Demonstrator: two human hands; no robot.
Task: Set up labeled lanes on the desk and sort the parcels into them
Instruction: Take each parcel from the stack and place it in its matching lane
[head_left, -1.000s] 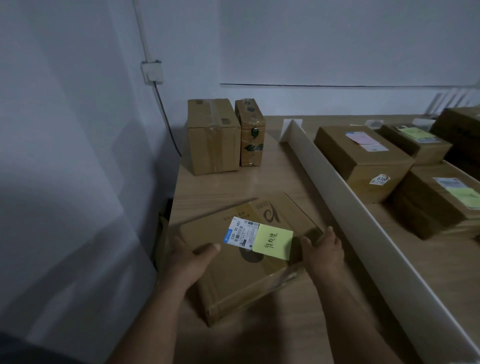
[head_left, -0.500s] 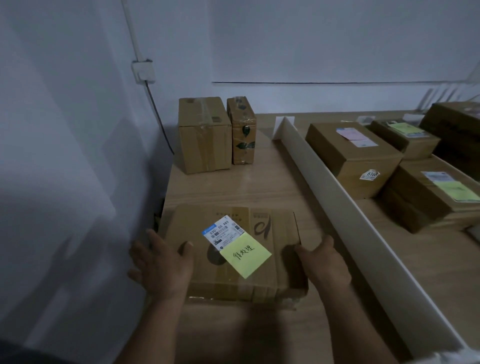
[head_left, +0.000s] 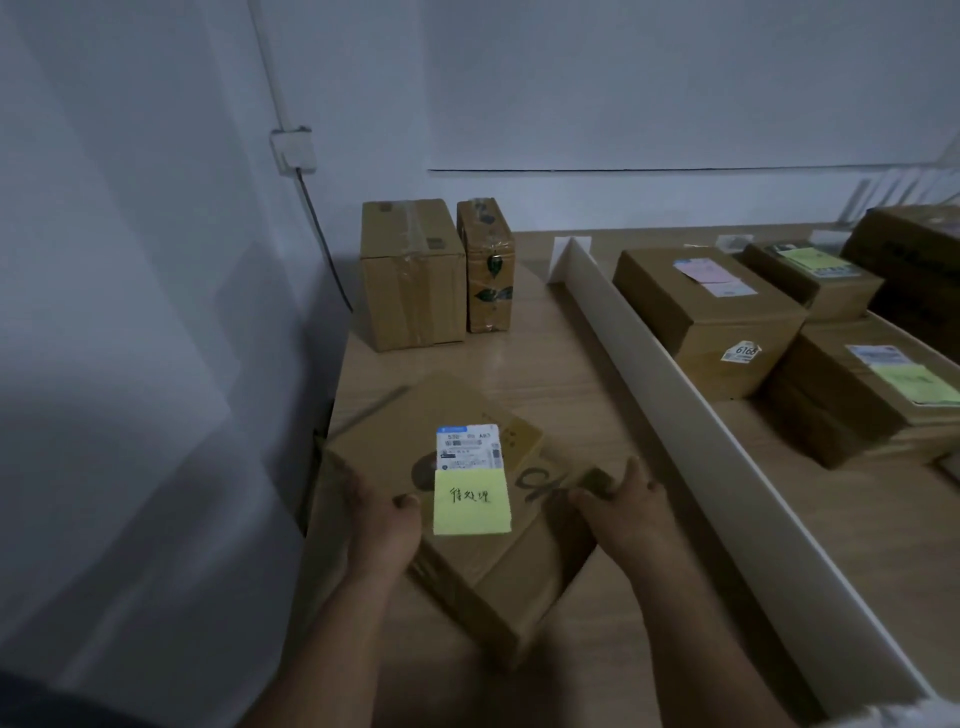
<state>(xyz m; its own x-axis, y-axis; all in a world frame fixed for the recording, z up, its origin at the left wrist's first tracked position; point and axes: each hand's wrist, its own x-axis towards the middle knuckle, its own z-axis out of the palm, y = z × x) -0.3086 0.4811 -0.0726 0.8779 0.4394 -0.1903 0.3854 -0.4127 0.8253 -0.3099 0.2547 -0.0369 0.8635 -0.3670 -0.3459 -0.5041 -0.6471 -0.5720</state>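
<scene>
Head view: a pale wood desk (head_left: 571, 395) sits in a room corner, with grey wall (head_left: 156, 260) to its left and behind it. A socket box (head_left: 293, 150) is on the wall well left of the white divider (head_left: 675, 395), and a cable (head_left: 317, 234) drops from it behind the desk. The divider stands on edge and runs from the back of the desk toward you, splitting the desk into lanes.

Left of the divider, by its far end: a taped plain box (head_left: 413, 275) and a narrow leaf-print box (head_left: 488, 265), upright, side by side. Right of the divider: a box with a pink label (head_left: 711, 317) just beside it, a flat box with a green note (head_left: 852, 395) further right, and a smaller green-noted box (head_left: 810, 275) behind those.

Left of the divider, near its middle: the parcel (head_left: 395, 431), turned corner-on to you. On top is a shipping label (head_left: 469, 448) with a handwritten yellow note (head_left: 471, 501) directly below it. Cannot tell whether the parcel rests on the desk.

Your left hand (head_left: 387, 525) grips the parcel's left edge, thumb on top beside the note. Your right hand (head_left: 623, 506) grips its right corner, fingers curled over the edge, between parcel and divider.
</scene>
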